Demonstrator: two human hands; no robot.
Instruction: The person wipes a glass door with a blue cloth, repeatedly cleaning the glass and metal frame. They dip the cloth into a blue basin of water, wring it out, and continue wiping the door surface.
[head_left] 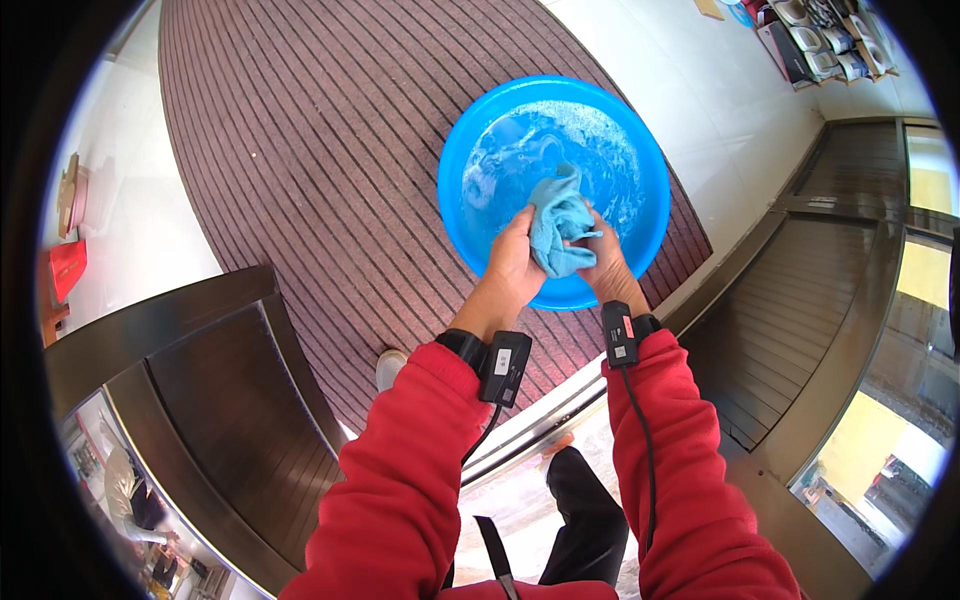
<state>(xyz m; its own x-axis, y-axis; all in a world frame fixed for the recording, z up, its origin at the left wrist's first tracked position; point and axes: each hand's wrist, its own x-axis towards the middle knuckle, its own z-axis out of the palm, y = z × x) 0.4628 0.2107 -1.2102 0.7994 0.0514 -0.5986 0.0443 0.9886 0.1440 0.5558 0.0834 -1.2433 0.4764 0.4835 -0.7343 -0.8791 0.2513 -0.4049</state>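
Observation:
A round blue plastic basin [455,160] of soapy water stands on a brown ribbed doormat [320,150]. Over the basin's near side, both hands hold a light blue wet cloth [558,215], bunched up between them. My left hand [515,262] grips the cloth's left side and my right hand [605,262] grips its right side. Both arms wear red sleeves, with a black device strapped at each wrist.
Dark wooden door panels stand open at the lower left [220,390] and at the right [800,300]. White tiled floor [700,90] lies beyond the mat. Shelves with white items [825,40] sit at the top right. A metal threshold track [530,420] runs below my wrists.

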